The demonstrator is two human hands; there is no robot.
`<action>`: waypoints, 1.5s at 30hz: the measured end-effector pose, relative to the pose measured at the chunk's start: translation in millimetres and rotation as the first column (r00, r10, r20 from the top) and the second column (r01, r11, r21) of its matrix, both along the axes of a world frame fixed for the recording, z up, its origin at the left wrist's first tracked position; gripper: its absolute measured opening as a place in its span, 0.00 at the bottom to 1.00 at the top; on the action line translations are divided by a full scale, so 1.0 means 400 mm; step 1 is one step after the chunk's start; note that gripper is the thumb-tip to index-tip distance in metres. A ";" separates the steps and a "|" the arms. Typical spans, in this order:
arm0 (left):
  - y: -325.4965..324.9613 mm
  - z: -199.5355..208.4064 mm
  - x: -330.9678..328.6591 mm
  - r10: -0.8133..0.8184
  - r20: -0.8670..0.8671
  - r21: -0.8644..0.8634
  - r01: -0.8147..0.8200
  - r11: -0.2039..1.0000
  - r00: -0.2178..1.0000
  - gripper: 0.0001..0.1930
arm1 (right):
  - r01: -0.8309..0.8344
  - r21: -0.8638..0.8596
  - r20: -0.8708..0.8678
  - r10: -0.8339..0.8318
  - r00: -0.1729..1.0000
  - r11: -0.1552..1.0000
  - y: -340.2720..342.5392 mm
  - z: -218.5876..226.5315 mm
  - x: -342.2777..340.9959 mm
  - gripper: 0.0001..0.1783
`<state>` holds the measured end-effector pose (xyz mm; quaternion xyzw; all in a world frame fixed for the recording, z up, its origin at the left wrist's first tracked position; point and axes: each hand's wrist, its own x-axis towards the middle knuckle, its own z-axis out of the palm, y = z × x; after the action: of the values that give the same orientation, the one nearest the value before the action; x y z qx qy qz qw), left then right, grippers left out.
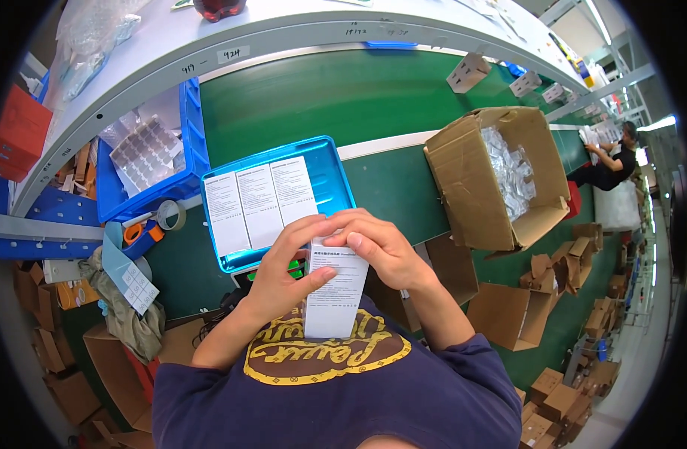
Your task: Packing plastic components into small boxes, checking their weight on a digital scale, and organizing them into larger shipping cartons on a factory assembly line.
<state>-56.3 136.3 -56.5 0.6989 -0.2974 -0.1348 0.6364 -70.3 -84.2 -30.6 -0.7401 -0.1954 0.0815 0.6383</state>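
Close in front of my chest, a white printed carton [334, 303] stands upright between my hands. My left hand [287, 258] grips its left side, thumb across the printed face. Bent over the carton's top end is my right hand [384, 251], its fingers meeting those of the left and hiding the upper edge. Just beyond, a shiny blue tray [332, 176] holds three similar white cartons [257, 196] lying side by side at its left. A lit green display [295, 268] shows partly beneath the tray's near edge.
An open cardboard box [463, 179] of clear plastic pieces stands right. At left are a blue bin [196, 123], a tape dispenser [143, 238] and a label strip [126, 273]. A shelf edge [283, 41] crosses above the green bench. A person [616, 161] works far right.
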 end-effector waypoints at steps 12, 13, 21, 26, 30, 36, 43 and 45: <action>0.006 -0.133 0.070 0.359 0.017 0.104 -0.359 0.928 0.933 0.28 | 0.436 0.043 -0.437 -0.375 0.817 0.899 0.056 -0.187 0.020 0.39; 0.024 -0.152 0.089 0.359 0.018 0.107 -0.359 0.927 0.933 0.28 | 0.517 -0.027 -0.390 -0.485 0.783 0.855 0.039 -0.199 0.054 0.34; 0.073 -0.223 0.116 0.006 0.635 0.606 -0.504 0.615 0.772 0.42 | 0.562 -0.469 0.063 -0.609 0.791 0.681 -0.019 -0.412 0.230 0.25; 0.081 -0.228 0.114 -0.192 0.595 0.690 -0.374 0.619 0.781 0.43 | 0.634 -0.390 -0.014 -0.693 0.721 0.668 0.013 -0.465 0.231 0.23; 0.074 -0.233 0.118 -0.172 0.615 0.681 -0.409 0.607 0.769 0.42 | 0.643 -0.386 -0.019 -0.702 0.712 0.662 0.018 -0.458 0.247 0.23; 0.071 -0.239 0.121 -0.161 0.610 0.682 -0.411 0.604 0.776 0.42 | 0.629 -0.382 -0.013 -0.685 0.729 0.677 0.007 -0.444 0.247 0.22; 0.070 -0.240 0.119 -0.161 0.601 0.685 -0.401 0.609 0.783 0.42 | 0.829 0.295 -0.204 -0.817 0.540 0.475 -0.127 -0.326 0.180 0.15; 0.071 -0.235 0.118 -0.158 0.606 0.678 -0.403 0.615 0.780 0.42 | 0.823 0.321 -0.061 -0.857 0.512 0.469 -0.208 -0.212 0.153 0.15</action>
<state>-9.2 164.7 -150.6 0.9266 -0.3460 0.0311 0.1444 -8.9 -167.3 -115.3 -0.6335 0.1489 -0.3140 0.6913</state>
